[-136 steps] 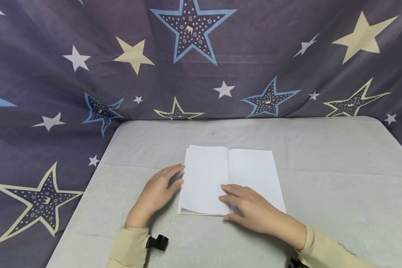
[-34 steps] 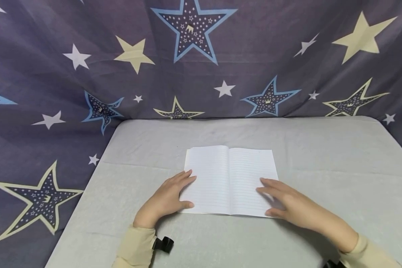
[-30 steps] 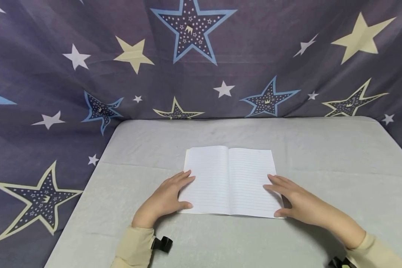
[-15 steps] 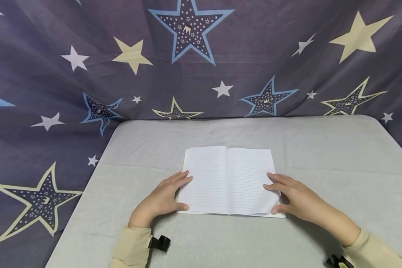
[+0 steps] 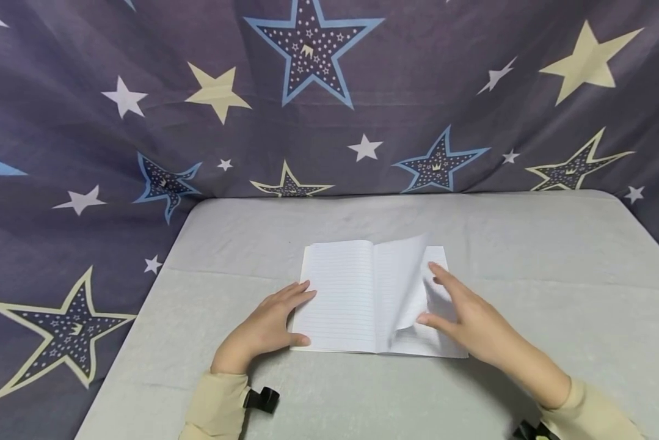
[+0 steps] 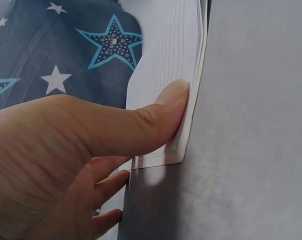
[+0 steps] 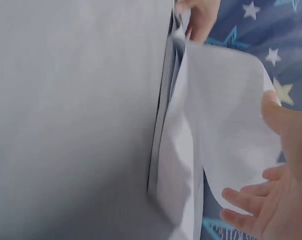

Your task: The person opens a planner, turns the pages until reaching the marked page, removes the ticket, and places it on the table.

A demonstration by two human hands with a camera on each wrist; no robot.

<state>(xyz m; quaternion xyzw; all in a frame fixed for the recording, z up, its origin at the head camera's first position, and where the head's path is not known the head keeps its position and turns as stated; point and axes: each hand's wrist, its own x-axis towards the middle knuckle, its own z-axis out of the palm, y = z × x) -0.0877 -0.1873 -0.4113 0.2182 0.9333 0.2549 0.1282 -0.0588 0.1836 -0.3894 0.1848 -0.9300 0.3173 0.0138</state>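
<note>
Rear and sides: dark purple-grey cloth [image 5: 329, 146] printed with blue, cream and white stars, hanging in loose folds. Below: round-cornered table [image 5: 554, 305] under pale grey fabric. About mid-table: white, ruled paper notebook [image 5: 334, 299], lying open, spine running from near edge to far. Over its right half: thin white paper leaf [image 5: 400, 269], raised and curling, hinged at the spine, long axis along it, outer edge clear of the page beneath.

Governing relation: leaf just leftward of the right hand [image 5: 472, 311], between that hand and the spine; right hand nearer, left hand [image 5: 263, 324] well across at the opposite page. Right hand: thumb and fingers spread, nothing gripped, palm side toward the leaf. Thumb-tip contact with the paper: cannot tell. Left hand: fingers mostly straight over the notebook's outer left edge, thumb resting near its close left corner; notebook to its right. At both wrists: beige fabric cuffs [image 5: 216, 397], then small black devices [image 5: 262, 399].
</note>
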